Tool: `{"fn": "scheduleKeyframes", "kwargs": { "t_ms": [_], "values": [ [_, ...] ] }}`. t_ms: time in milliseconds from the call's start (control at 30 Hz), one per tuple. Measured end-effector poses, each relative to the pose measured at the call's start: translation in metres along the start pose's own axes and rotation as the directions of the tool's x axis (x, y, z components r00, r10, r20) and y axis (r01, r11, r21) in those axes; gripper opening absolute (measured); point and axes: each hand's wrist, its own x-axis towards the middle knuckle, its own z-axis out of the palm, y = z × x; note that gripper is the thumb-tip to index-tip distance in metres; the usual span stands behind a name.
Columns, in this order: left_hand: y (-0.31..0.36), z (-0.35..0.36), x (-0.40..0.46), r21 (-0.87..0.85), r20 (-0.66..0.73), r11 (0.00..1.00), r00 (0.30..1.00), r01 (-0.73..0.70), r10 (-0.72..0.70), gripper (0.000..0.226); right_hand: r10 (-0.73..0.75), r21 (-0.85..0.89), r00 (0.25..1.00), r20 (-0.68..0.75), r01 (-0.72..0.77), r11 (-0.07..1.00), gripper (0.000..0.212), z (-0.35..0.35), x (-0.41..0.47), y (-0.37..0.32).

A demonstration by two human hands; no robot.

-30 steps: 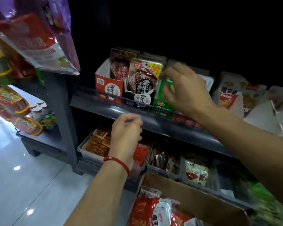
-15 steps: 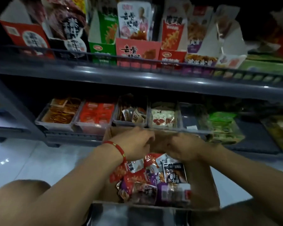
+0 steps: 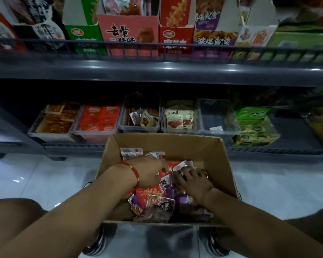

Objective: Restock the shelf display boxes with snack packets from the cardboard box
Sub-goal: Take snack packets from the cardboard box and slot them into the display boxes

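Clearly much restocking remains. On the upper shelf (image 3: 157, 71) the green display box (image 3: 82, 32) looks nearly empty, while the pink display box (image 3: 128, 30) beside it holds packets. Below, 1 clear bin (image 3: 217, 118) shows almost nothing inside. On the floor, the cardboard box (image 3: 218, 157) holds a heap of mixed snack packets (image 3: 157, 202). Both hands are down in that heap: the left hand (image 3: 149, 172) curls onto a red packet, the right hand (image 3: 193, 180) lies with fingers bent over the packets; whether either pinches 1 is hidden.

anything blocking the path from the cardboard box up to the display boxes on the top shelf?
Only the shelf's front rail, running across the display boxes; packets must clear it. Above the cardboard box nothing visible blocks.
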Motion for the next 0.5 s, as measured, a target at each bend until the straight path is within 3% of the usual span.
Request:
{"fn": "scheduleKeyframes", "kwargs": {
  "t_ms": [133,200,267,400,500],
  "values": [
    [0.002,-0.004,-0.003,0.006,-0.004,1.0,1.0,0.005,-0.005,0.04,0.024,0.086,0.998,-0.062,-0.018,0.996,0.117,-0.001,0.0,0.007],
    [0.003,-0.008,-0.005,0.006,-0.017,1.0,1.0,0.004,-0.004,0.041,0.018,0.212,0.998,-0.065,-0.004,0.977,0.111,-0.005,-0.001,0.017],
    [0.005,-0.012,-0.008,-0.003,-0.023,1.0,1.0,0.008,-0.008,0.042,-0.017,0.391,0.999,-0.034,0.029,0.92,0.091,-0.012,-0.005,0.028],
    [0.011,-0.021,-0.017,-0.014,-0.07,1.0,0.997,0.015,-0.016,0.05,-0.03,0.551,0.998,0.048,-0.001,0.834,0.061,-0.055,-0.022,0.054],
    [0.022,-0.025,-0.025,-0.162,-0.171,0.986,0.985,-0.039,0.011,0.061,-0.059,0.673,0.998,-0.018,0.056,0.738,0.044,-0.109,-0.047,0.073]
  ]
}}
